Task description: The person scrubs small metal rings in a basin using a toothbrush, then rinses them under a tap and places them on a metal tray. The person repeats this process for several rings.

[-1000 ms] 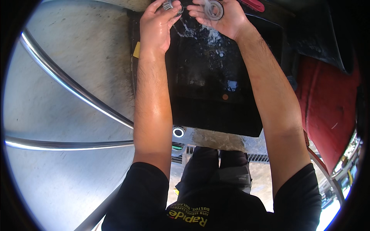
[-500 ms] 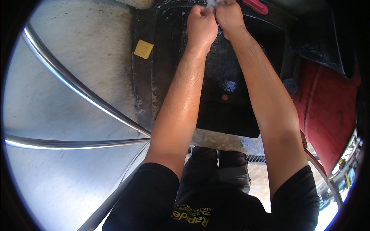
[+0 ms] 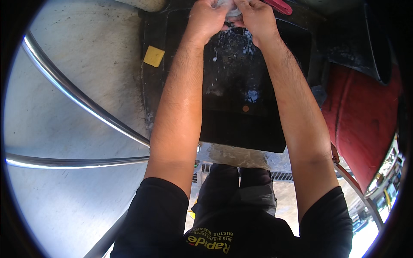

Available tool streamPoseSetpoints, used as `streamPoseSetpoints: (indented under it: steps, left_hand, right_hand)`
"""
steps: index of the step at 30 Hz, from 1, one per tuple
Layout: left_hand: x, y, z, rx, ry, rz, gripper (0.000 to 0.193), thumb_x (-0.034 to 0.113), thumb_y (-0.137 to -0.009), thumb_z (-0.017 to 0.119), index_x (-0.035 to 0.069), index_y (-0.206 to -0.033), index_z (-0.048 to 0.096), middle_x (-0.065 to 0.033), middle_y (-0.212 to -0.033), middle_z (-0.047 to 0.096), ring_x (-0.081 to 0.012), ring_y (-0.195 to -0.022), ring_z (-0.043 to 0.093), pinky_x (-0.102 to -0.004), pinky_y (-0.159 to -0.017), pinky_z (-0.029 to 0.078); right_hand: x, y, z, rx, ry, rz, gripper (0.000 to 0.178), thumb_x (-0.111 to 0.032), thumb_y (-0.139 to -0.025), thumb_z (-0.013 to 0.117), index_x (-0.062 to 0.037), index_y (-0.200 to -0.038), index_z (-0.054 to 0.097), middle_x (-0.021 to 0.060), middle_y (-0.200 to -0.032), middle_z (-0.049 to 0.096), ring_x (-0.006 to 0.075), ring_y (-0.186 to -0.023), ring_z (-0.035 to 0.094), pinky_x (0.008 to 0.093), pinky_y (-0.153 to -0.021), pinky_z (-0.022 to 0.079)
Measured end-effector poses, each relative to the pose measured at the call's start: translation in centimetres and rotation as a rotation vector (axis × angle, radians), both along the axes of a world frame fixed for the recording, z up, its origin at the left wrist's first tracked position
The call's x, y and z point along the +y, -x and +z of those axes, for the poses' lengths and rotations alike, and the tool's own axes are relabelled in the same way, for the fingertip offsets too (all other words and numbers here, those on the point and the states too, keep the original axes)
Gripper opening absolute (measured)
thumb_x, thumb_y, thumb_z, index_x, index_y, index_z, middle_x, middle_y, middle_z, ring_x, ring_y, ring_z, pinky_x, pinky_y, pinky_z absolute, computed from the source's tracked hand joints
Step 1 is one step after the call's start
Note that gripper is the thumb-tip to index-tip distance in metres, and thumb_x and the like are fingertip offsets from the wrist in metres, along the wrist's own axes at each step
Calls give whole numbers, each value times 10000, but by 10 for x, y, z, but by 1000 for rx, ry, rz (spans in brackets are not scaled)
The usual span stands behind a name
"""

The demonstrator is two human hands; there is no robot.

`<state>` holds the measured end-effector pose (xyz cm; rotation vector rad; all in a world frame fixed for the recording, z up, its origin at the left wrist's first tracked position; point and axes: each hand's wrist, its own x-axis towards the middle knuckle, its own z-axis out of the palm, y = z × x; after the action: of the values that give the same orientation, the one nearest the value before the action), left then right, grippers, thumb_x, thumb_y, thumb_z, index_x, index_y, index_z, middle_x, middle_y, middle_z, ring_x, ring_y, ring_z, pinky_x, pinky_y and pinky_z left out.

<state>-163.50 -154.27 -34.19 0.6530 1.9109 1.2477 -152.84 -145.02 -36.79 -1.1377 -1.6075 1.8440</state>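
Both arms reach over a black sink (image 3: 241, 133) to its far end. My left hand (image 3: 207, 20) and my right hand (image 3: 260, 20) are close together at the upper edge of the view, fingers curled around a wet, whitish, see-through thing (image 3: 233, 9). Its kind cannot be made out, since the fingers and the picture's edge cover part of it. Water drops fall from beneath the hands into the basin. Just beyond my right hand lies a pink-red brush (image 3: 280, 6), partly cut off.
A yellow sponge (image 3: 153, 56) rests on the sink's left rim. Curved metal rails (image 3: 81, 90) run along the left side before a pale surface. To the right hang a red panel (image 3: 361, 116) and a dark curved piece (image 3: 357, 47). A round brownish spot (image 3: 245, 109) marks the basin floor.
My hands have moved apart a little, the left one shifting leftward, and more of the whitish thing shows between them. Drops now fall below the hands. The whole view has shifted slightly.
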Motion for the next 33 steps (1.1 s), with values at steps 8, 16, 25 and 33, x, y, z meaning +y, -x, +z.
streamPoseSetpoints:
  steps: [8,16,25,33]
  left_hand:
    - [-1,-4,-20,-609,-299,285,375,330,-1081,462,30,-1114,685,-88,-1037,729,-218,-903,724,-381,-697,628]
    - [-2,8,-20,-583,-332,156,272,267,-1014,567,45,-1079,710,-69,-1002,733,-195,-920,692,-380,-817,563]
    - [-2,2,-16,-204,-132,332,369,239,-980,719,-68,-1185,714,-121,-1140,721,-188,-1030,673,-346,-869,572]
    - [-10,24,-17,-116,-109,330,240,110,-965,696,-8,-1174,683,-84,-1126,709,-162,-1018,654,-302,-849,509]
  right_hand:
    - [0,16,-16,107,20,-39,338,-209,-1074,527,40,-935,709,117,-755,703,181,-625,656,358,-582,530]
    - [3,18,-32,-12,-10,-215,224,-150,-988,617,17,-878,717,132,-743,709,219,-629,683,389,-589,546]
    - [-11,43,-14,9,257,113,638,-494,-1060,440,84,-1264,617,297,-1155,706,414,-1070,702,464,-978,535]
    - [-17,38,-17,308,273,-34,474,-335,-1070,531,92,-923,673,176,-743,692,248,-559,694,361,-444,538]
